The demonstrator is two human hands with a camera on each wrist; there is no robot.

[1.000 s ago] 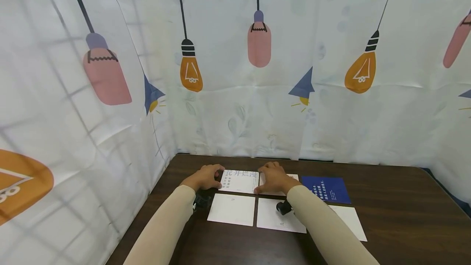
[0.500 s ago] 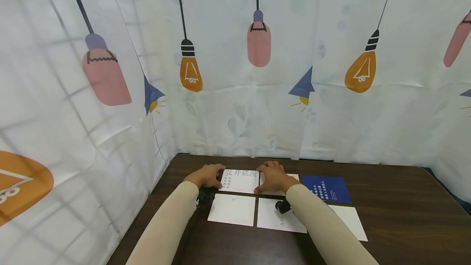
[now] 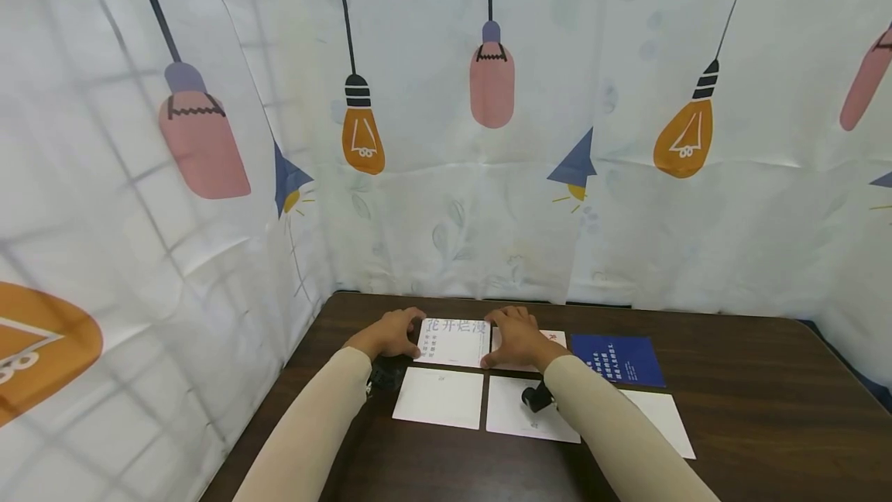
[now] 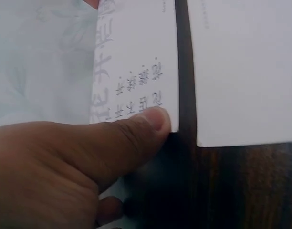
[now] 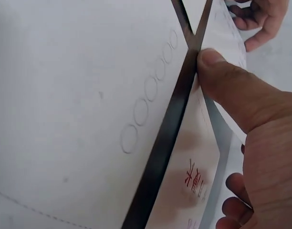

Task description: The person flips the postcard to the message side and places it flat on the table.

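At the table, left hand and right hand hold one card of six

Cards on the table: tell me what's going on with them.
A person's left grip pinches the left edge of a white card with grey characters, and the right grip holds its right edge. To its right in the far row lie a card with red characters, partly hidden by the right grip in the head view, and a blue card. Three white cards lie in the nearer row.
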